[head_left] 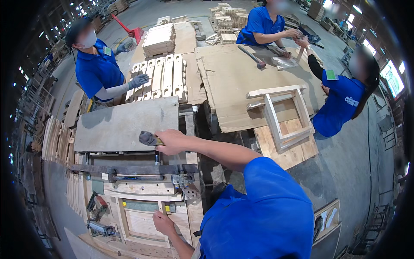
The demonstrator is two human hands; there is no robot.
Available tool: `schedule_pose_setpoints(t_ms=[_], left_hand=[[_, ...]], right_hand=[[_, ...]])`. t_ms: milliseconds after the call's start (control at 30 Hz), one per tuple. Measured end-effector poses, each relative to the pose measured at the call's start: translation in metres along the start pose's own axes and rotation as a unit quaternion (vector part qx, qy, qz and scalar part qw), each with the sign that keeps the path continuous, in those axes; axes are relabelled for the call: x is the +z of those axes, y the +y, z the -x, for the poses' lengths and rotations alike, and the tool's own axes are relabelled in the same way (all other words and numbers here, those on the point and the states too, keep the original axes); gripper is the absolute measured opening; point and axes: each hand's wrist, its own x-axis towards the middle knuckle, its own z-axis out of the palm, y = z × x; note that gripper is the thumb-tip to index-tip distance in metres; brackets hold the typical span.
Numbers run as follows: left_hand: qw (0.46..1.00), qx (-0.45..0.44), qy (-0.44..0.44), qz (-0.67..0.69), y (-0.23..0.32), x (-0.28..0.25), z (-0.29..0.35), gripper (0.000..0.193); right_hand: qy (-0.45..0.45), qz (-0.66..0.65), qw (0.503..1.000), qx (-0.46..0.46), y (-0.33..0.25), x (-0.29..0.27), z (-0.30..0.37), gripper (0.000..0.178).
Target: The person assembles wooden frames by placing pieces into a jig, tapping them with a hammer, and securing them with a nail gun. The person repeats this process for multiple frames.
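My right hand reaches out to the left over the bench, closed round the short visible handle of a mallet with a dark grey head. The mallet is in the air, near the edge of a grey board. Lower down, my left hand is closed on a pale upright rail of a wooden frame. That frame lies flat in a wooden jig with metal clamps. Part of the left fingers is hidden against the rail.
A grey board covers the bench's far part; a dark metal bar crosses before it. Air cylinders sit at the left. An assembled wooden frame stands on the right-hand table. Three co-workers in blue shirts stand around.
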Motion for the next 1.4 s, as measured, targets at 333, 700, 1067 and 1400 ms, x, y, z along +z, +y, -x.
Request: schedule_pose_setpoints(t_ms=[333, 700, 1067, 1400], left_hand=[[0.993, 0.06, -0.042, 0.089, -0.031, 0.001, -0.015, 0.056], [0.99, 0.045, -0.087, 0.106, -0.032, 0.004, -0.039, 0.052], [0.972, 0.022, -0.114, 0.204, -0.021, 0.004, -0.033, 0.052], [0.962, 0.077, -0.108, 0.238, -0.021, 0.02, -0.033, 0.043]], right_hand=[[0.056, -0.059, 0.995, -0.055, -0.04, -0.003, 0.108, 0.035], [-0.006, -0.18, 0.982, -0.062, -0.097, 0.053, 0.115, 0.037], [-0.063, -0.187, 0.978, -0.075, -0.105, 0.094, 0.11, 0.039], [-0.023, -0.213, 0.97, -0.118, -0.1, 0.113, 0.11, 0.034]])
